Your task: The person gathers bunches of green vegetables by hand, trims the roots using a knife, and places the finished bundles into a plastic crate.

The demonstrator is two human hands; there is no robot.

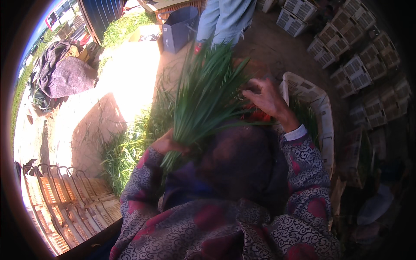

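My left hand is closed around the lower end of a thick bunch of garlic chives. The long, flat green leaves fan upward and away from me, and their cut ends stick out below the fist. To the right of the bunch, my right hand is raised with its fingers bent and apart, holding nothing that I can see. A few leaf tips reach close to its fingers. Something orange-red shows blurred below that hand.
A white plastic crate with greens inside stands at my right. Loose leaves cover the ground at left, near stacked baskets. A person in light jeans stands ahead, beside a dark box. Crates are stacked far right.
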